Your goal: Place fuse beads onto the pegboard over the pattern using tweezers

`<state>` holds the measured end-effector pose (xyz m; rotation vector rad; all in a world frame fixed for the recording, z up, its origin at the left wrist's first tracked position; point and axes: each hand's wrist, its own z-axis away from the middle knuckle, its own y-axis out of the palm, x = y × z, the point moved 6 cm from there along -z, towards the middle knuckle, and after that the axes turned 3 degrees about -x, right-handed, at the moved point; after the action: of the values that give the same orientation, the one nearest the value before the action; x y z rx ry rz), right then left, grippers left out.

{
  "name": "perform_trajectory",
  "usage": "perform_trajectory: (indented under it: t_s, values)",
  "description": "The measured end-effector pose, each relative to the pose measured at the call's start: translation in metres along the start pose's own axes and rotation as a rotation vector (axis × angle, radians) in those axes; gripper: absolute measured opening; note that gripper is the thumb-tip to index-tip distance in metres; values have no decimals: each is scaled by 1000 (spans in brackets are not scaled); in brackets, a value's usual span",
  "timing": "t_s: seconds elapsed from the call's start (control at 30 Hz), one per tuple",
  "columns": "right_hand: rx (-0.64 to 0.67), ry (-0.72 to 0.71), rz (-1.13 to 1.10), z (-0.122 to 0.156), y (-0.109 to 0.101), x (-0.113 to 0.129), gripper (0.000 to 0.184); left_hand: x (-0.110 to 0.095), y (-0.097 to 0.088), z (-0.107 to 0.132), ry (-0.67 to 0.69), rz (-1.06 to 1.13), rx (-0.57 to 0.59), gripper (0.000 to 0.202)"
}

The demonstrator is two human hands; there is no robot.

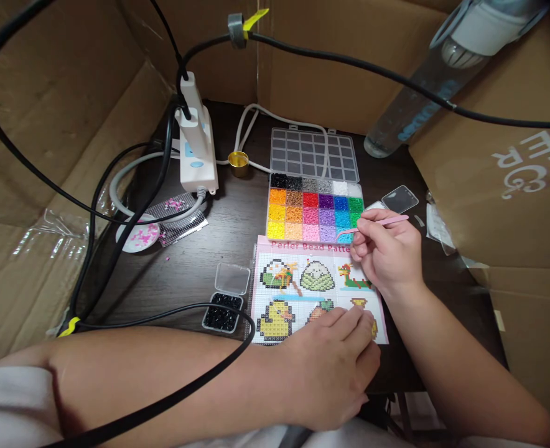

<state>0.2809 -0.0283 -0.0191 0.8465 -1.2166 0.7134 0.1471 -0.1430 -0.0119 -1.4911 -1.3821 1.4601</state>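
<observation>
My right hand (387,252) is closed on pink tweezers (372,225) whose tip reaches into the blue cells at the front right of the open bead box (315,213), which holds many colours of beads. My left hand (335,367) rests palm down, fingers loosely curled, on the lower right corner of the pink-edged bead pattern sheet (298,289), which shows a duck, a dragon and other pictures. Nothing shows in the left hand.
A small open case of black beads (223,311) lies left of the sheet. A pegboard (181,218) and a dish of pink beads (139,236) sit at the left by a white device (195,149). Black cables cross the dark table. Cardboard walls surround it; a water bottle (424,81) leans at the back right.
</observation>
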Motion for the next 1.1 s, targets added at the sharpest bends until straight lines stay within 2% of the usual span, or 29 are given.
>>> perform_trajectory:
  t_s: [0.23,0.43,0.73,0.97,1.1]
  values:
    - [6,-2,15,1,0,0,15,2,1,-1,-5,2,5,52]
    - [70,-16,90,5,1,-5,13,1,-1,0,-10,4,4,51]
    - [177,-79,311,34,24,-4,18,2,-3,0,-10,-1,-21,51]
    - [79,-98,173,14,4,-2,14,1,-2,-1,-8,-3,1,51]
    - [28,-55,88,5,-5,2,12,1,-1,-1,-8,2,4,52]
